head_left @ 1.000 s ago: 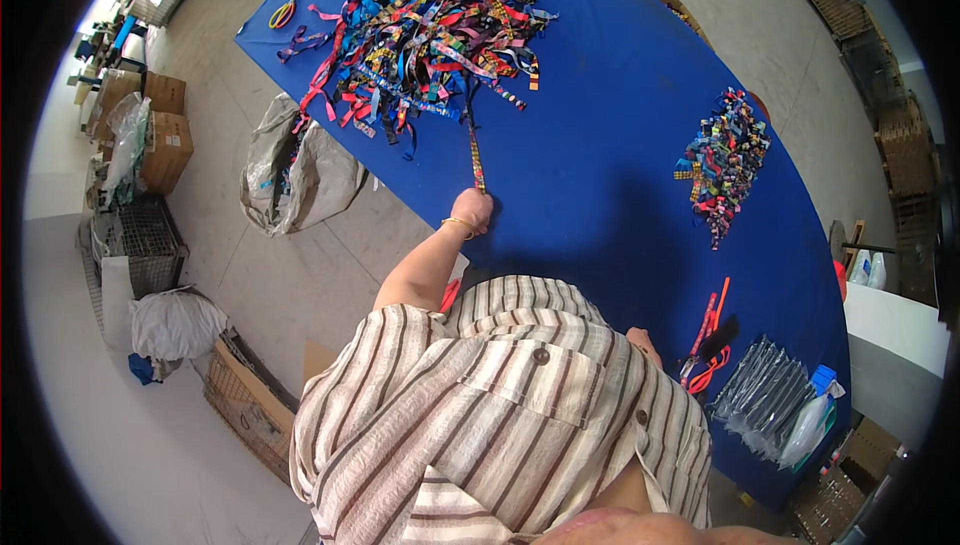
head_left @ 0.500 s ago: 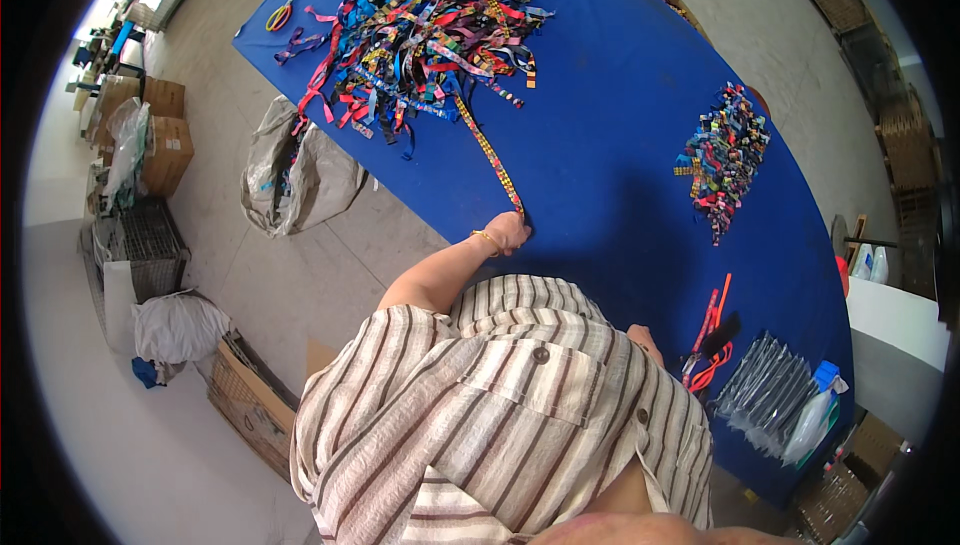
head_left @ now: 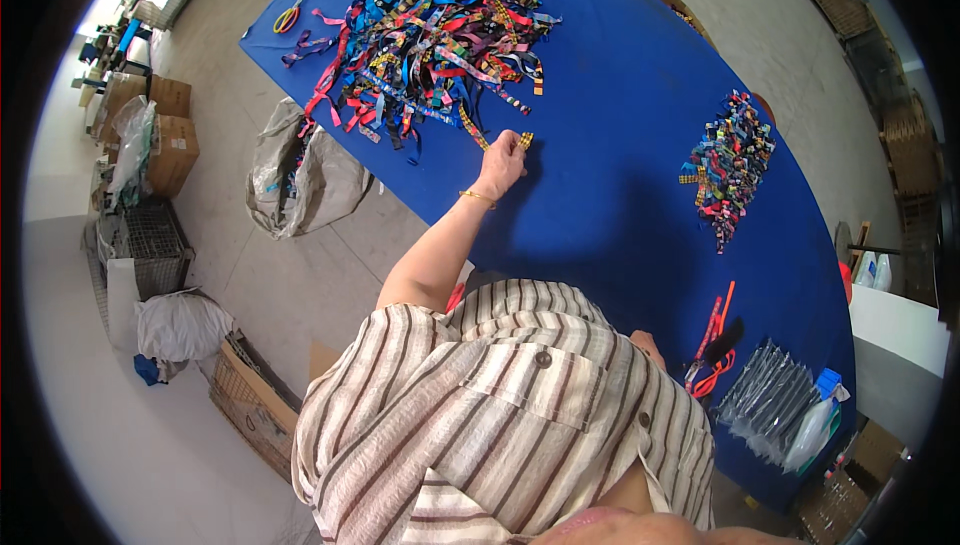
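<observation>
My left hand (head_left: pixel 503 161) is stretched out over the blue-covered table, its fingers closed round a yellow, black and red patterned strap (head_left: pixel 471 126). One part of the strap runs from the hand back to a big tangled pile of colourful straps (head_left: pixel 430 40); a short piece sticks out past the fingers on the right. Close against my striped shirt, at the table's near edge, is my right hand (head_left: pixel 648 347). Its fingers are mostly hidden. Nearest to it lie several red and orange straps (head_left: pixel 712 330) with a small black object.
Yellow-handled scissors (head_left: pixel 287 19) lie at the table's far left corner. A heap of short colourful pieces (head_left: pixel 730 170) is on the right, with clear plastic packets (head_left: pixel 768 392) nearer. An open sack (head_left: pixel 305 175) stands on the floor at left, beyond it cardboard boxes (head_left: pixel 172 150).
My left hand has moved away from me toward the strap pile. The strap, stretched out straight before, is now bunched near the hand. My right hand has barely moved.
</observation>
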A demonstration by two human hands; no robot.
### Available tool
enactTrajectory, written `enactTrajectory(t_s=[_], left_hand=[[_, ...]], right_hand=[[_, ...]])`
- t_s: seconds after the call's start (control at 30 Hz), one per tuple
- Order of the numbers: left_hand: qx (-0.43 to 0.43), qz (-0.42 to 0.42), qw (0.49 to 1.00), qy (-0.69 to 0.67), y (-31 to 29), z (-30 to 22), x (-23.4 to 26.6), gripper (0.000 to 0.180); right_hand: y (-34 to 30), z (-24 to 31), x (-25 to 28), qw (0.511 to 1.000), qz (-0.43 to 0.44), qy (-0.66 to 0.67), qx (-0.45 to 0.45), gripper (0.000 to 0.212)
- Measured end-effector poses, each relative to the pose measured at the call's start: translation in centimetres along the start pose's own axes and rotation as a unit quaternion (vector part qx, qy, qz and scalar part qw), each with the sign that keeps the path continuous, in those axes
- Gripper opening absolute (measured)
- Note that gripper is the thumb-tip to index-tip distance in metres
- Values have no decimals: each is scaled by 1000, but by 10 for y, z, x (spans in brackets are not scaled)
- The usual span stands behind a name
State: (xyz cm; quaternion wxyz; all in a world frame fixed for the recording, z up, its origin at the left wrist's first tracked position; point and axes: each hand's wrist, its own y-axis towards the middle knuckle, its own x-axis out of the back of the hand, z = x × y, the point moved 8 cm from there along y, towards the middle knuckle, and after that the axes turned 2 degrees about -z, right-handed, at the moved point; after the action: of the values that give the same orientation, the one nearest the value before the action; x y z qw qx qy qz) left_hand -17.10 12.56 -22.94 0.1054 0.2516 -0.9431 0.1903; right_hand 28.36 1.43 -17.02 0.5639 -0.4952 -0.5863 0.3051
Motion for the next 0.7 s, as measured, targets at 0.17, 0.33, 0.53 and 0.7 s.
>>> enactTrajectory(t_s=[0.17, 0.33, 0.53, 0.7], left_hand=[[-31, -59, 992, 106, 15, 26, 28, 43], [21, -56, 987, 149, 17, 63, 48, 33], [-61, -23, 942, 329, 30, 47, 43, 39], [-71, 67, 926, 366, 32, 57, 52, 47]], right_hand=[[1, 8, -2, 1000, 9, -2, 4, 64], [33, -9, -13, 999, -9, -14, -28, 85], [99, -21, -34, 994, -47, -66, 70, 75], [102, 0, -33, 992, -49, -85, 84, 76]])
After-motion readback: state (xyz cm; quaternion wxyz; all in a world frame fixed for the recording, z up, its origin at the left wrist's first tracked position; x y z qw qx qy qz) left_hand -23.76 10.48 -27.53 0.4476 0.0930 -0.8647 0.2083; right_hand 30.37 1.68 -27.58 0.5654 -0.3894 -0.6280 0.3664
